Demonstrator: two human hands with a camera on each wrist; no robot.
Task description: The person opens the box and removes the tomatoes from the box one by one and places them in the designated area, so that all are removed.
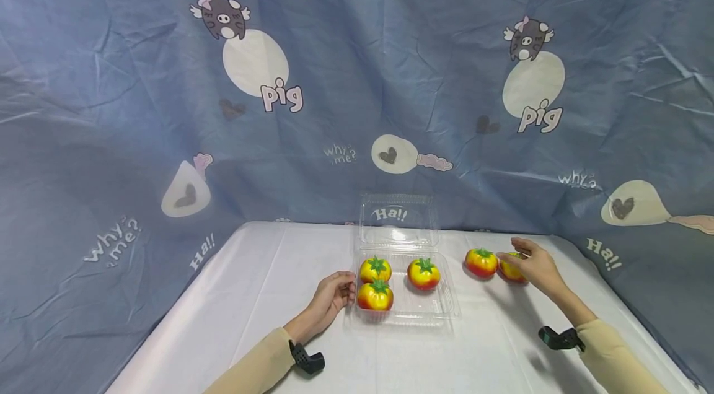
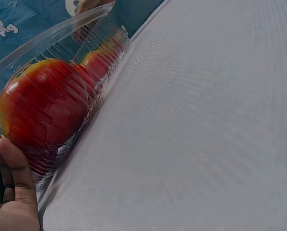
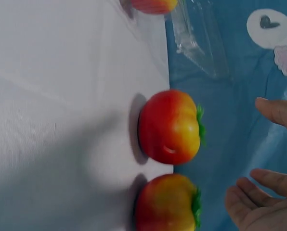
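A clear plastic clamshell box (image 1: 453, 301) stands on the table, its lid (image 1: 397, 220) raised at the back. Inside are three red-and-yellow toy tomatoes with green leaf tops: a back-left tomato (image 1: 375, 267), a front-left tomato (image 1: 375, 300) and a right tomato (image 1: 424, 276). My left hand (image 1: 329, 298) is at the box's left side, fingertips against or very near its ribbed wall in the left wrist view. Right of the box sit two more tomatoes, a nearer one (image 1: 481, 264) and a far-right one (image 1: 510, 271). Over the latter hovers my right hand (image 1: 537, 267), partly hiding it, thumb and fingers apart and holding nothing.
A white-covered table (image 1: 279, 270) lies beneath everything. Behind and along the sides hangs a blue cloth (image 1: 334, 41) printed with pigs and words. Both wrists carry black straps, such as the left strap (image 1: 307, 360).
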